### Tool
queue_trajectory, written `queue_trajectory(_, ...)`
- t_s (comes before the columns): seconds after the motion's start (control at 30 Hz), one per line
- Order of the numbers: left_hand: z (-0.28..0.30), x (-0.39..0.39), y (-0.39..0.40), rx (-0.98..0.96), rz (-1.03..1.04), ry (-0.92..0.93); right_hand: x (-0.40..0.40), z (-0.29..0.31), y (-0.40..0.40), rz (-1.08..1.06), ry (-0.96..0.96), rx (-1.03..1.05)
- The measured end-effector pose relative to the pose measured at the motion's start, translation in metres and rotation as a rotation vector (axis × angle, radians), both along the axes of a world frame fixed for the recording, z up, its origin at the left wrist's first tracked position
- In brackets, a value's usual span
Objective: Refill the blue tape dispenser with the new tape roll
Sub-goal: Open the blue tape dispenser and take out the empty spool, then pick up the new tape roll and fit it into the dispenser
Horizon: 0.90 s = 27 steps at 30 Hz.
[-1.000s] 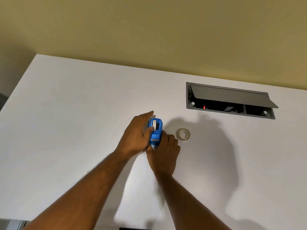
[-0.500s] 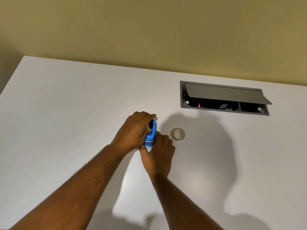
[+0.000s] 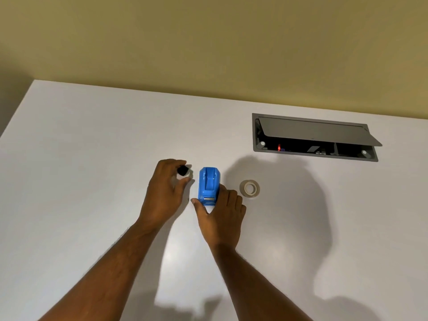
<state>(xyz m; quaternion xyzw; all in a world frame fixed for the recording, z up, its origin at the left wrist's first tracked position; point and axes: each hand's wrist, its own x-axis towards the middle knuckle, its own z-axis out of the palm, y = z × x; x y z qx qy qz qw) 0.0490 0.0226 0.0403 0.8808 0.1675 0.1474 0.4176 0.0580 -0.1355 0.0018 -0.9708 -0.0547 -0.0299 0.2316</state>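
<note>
The blue tape dispenser (image 3: 209, 186) stands on the white table (image 3: 92, 181), its roll slot showing no roll and its cutter end toward me. My right hand (image 3: 220, 212) grips its near end, thumb on the left side and fingers on the right. My left hand (image 3: 165, 193) is just left of the dispenser and pinches a small black spool core (image 3: 182, 169) between fingertips, lifted clear of the dispenser. A new roll of clear tape (image 3: 249, 188) lies flat on the table to the right of the dispenser, untouched.
A grey recessed cable box (image 3: 315, 137) with its lid propped open sits in the table at the back right, a red light inside. A yellow wall runs behind the table's far edge. My shadow falls across the table's right side.
My left hand pulled the black core out of the dispenser and moved left with it. The dispenser now stands upright on the table, held at its near end by my right hand.
</note>
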Motion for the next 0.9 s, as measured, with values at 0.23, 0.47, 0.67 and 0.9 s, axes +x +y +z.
queue_trajectory(0.23, -0.027, -0.021, 0.014, 0.067, 0.146, 0.112, 0.001, -0.004, 0.001, -0.007, 0.018, 0.004)
queue_trajectory(0.47, -0.03, -0.031, 0.019, 0.032, 0.196, 0.101, 0.001, -0.006, 0.001, -0.005, -0.015, -0.032)
queue_trajectory(0.67, -0.025, -0.035, 0.023, 0.061, 0.123, 0.049, 0.001, -0.006, 0.001, 0.007, -0.014, -0.02)
queue_trajectory(0.9, -0.023, -0.035, 0.038, 0.089, 0.037, 0.131, 0.002, -0.008, 0.0, 0.016, -0.027, -0.031)
